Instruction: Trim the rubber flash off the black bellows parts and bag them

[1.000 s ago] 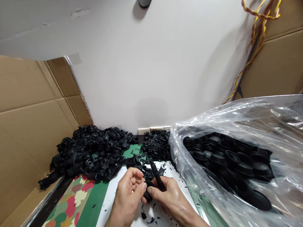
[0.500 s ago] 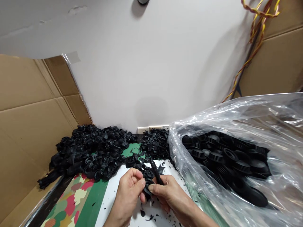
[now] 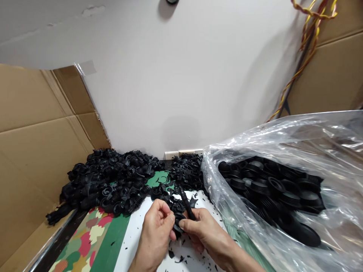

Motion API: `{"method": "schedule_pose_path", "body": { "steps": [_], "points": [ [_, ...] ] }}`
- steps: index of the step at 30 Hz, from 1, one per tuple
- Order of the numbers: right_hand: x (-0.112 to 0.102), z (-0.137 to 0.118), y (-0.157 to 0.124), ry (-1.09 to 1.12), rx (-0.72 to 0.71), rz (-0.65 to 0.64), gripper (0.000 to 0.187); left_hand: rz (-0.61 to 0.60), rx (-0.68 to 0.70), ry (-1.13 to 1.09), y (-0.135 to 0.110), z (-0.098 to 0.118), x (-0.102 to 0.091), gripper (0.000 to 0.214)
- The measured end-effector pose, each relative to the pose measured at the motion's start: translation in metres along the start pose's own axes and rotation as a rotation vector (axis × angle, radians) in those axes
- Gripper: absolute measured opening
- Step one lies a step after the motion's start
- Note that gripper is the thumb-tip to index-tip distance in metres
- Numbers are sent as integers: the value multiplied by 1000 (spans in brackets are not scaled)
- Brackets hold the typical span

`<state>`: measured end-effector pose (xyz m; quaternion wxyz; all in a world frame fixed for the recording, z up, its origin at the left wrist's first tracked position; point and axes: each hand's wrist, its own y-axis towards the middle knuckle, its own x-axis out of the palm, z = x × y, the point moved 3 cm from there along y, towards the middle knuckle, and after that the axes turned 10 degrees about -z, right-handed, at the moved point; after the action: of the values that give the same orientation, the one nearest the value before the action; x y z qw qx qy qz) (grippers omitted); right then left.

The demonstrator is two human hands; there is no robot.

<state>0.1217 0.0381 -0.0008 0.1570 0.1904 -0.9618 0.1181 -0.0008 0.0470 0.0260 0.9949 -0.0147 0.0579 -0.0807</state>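
Between my hands is a black ribbed rubber bellows, partly covered by fingers. My left hand is closed, thumb and fingertips pinching the bellows' left edge. From the other side, my right hand presses its thumb on the bellows. The same hand also grips a dark pen-shaped tool, which slants up and away; the kind of tip cannot be made out. Just beyond the hands, black rubber scraps lie on a white sheet.
To the left is a big heap of black ribbed rubber parts. A smaller scrap pile sits against the wall. On the right, a clear plastic bag holds more bellows. Cardboard stands at the left; twisted wires hang at right.
Both hands have shifted very slightly, the left one a touch to the right. Their hold on the bellows and the tool looks the same.
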Motion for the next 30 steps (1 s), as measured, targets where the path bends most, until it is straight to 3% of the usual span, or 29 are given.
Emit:
{"method": "schedule_pose_path", "body": {
  "steps": [4,8,11,16,18,20,23,27,30],
  "points": [
    [2,-1,-1,190,34,-148,30,-34,52,58,-1,-2,-2,13],
    [-1,9,4,241,62,-103,41,-48,115,232,-7,-2,-7,7],
    [0,14,6,302,57,-81,45,-50,214,512,-12,3,-10,10],
    [3,14,3,337,22,-79,45,20,583,1056,-23,16,-9,18],
    [4,15,2,330,15,-70,44,6,627,1200,-24,18,-8,19],
    [4,17,2,323,13,-69,42,-37,588,1268,-23,17,-7,18],
    [2,22,5,278,-6,-59,40,-130,418,1253,-17,18,-8,18],
    [-3,27,12,154,-72,-82,42,-210,162,1050,-11,21,-9,22],
    [-3,26,13,155,-113,-108,43,-212,77,903,-9,22,-10,21]
  ]
}}
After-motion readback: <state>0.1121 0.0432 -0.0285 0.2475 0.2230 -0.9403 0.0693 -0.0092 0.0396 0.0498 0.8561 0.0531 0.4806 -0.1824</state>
